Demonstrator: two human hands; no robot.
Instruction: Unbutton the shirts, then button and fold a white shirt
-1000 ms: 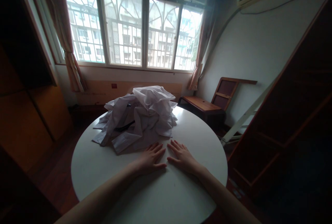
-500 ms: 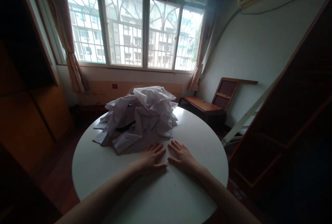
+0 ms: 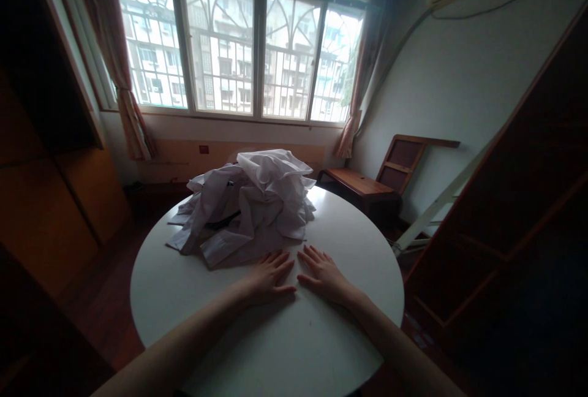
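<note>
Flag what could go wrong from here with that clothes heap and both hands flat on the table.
The pile of white garments is tangled, so pulling one piece may drag others. Its far-left edge overhangs the round table rim and could slide off. Left hand and right hand hold nothing.

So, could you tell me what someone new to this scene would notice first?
Most striking is the heap of white garments, crumpled on the far half of the round white table. Just in front of it, the left hand and right hand lie flat and open on the tabletop, side by side, the left fingers at the heap's edge. Behind, a wide barred window glows brightly.
</note>
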